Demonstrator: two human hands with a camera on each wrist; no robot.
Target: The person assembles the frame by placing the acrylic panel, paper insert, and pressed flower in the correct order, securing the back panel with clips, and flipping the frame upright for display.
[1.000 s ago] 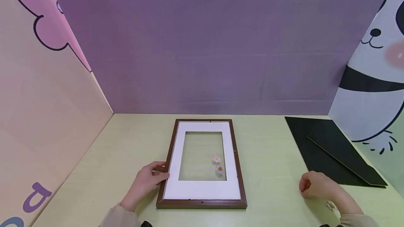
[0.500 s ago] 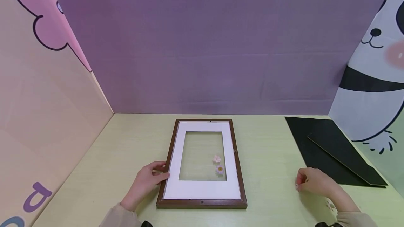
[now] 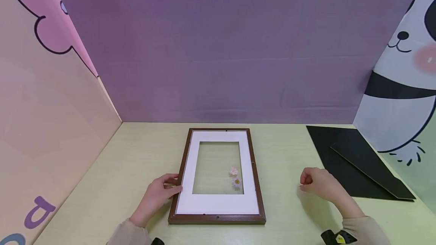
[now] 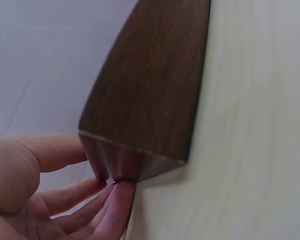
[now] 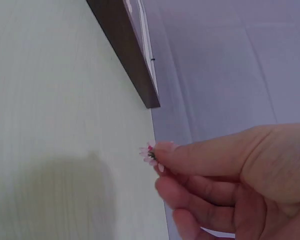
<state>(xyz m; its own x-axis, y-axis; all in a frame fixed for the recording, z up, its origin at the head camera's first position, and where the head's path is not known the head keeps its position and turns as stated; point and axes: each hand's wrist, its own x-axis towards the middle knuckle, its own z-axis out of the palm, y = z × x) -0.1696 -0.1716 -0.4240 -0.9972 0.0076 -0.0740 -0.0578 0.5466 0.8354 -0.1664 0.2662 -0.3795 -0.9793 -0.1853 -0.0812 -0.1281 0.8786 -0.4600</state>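
Note:
A brown wooden picture frame [image 3: 218,219] with a white mat lies on the table, and two small flowers, a pink one [image 3: 233,171] and a white-petalled one with a yellow centre [image 3: 236,182], sit in its window at the lower right. My left hand [image 3: 159,196] holds the frame's left side, thumb over the edge; the left wrist view has the fingers [image 4: 117,210] against the brown wood [image 4: 150,85]. Between the thumb and forefinger of my right hand [image 3: 321,185] is a pinched small pink flower [image 5: 150,155], raised above the table to the right of the frame.
Black backing boards [image 3: 357,162], one propped slantwise on the other, lie at the table's right side. A purple cloth wall [image 3: 218,48] stands behind the table [image 3: 143,150], with printed panels left and right.
My right hand has moved left and away from me, rising off the tabletop with the flower. My left hand and the frame have stayed put.

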